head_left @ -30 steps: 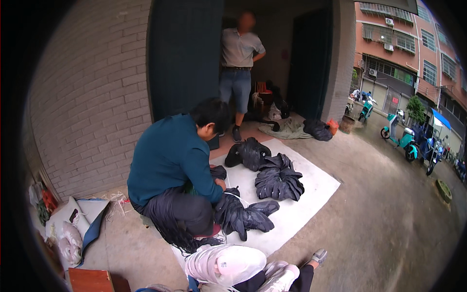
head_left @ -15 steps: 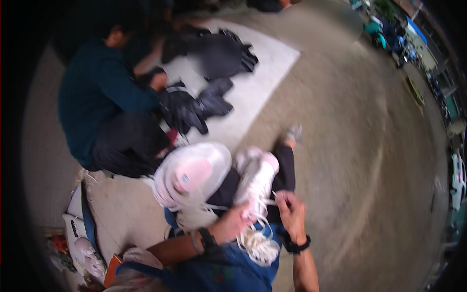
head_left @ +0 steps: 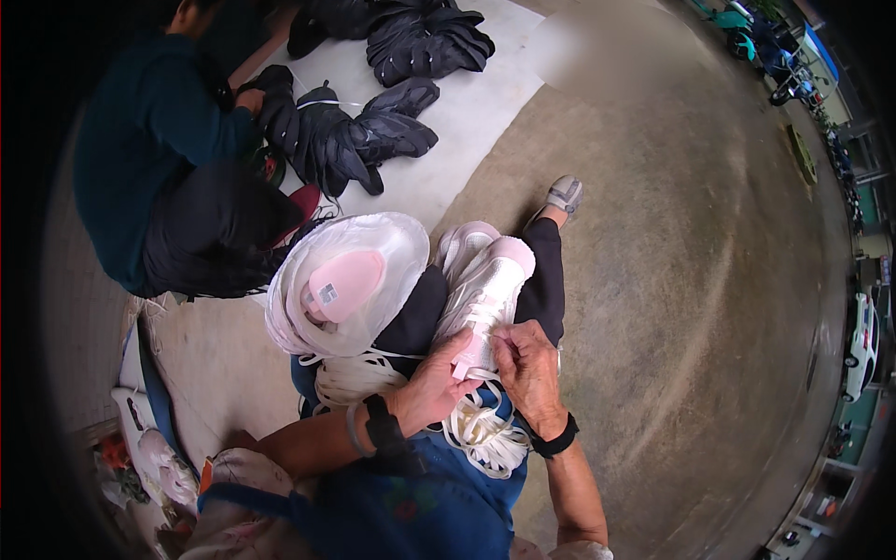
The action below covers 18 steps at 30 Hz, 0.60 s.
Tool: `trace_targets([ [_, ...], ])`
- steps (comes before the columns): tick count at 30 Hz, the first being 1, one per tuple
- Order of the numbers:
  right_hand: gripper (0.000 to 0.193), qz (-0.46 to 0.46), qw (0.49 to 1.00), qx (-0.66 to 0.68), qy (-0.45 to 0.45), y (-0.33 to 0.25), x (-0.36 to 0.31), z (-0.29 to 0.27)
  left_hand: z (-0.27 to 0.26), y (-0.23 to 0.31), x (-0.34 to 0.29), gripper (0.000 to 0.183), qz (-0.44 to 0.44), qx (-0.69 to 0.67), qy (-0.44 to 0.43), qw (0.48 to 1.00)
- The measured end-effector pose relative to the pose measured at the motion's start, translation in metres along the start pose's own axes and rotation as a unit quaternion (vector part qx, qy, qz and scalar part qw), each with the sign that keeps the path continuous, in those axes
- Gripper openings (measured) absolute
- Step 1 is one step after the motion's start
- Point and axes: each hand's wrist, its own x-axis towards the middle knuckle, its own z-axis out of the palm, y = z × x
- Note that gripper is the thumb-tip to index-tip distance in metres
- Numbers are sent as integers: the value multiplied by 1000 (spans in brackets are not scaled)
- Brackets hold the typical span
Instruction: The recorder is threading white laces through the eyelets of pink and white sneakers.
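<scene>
A pink and white sneaker (head_left: 487,291) lies across my lap, toe pointing away, with white lacing over its front. My left hand (head_left: 431,381) is closed on its near left edge, by the tongue. My right hand (head_left: 530,371) pinches at the opposite eyelet edge, on a white shoelace whose end is hidden by the fingers. A second pink and white sneaker (head_left: 459,245) sits just behind the first. Below my hands rests a bundle of white shoelaces (head_left: 485,437), and another lace bundle (head_left: 353,381) lies left of my left hand.
To the left on my lap stands a whitish plastic bag (head_left: 397,245) with pink insoles (head_left: 347,283) in it. A co-worker in a dark green top (head_left: 173,117) crouches at far left, handling black shoes. Several black shoes (head_left: 341,140) lie on a white sheet (head_left: 485,112).
My right hand has moved left and in against the sneaker from out to its side, where it held a lace end. The view has shifted; my left hand still grips the sneaker.
</scene>
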Motion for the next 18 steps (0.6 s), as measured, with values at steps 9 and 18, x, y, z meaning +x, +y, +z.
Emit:
trace_targets([
  [9,6,40,999,6,-35,-5,7,-1,0,2,4,39,-4,-22,19,1000],
  [18,5,72,996,3,-56,-9,12,-5,2,-1,0,42,6,-27,15,999],
])
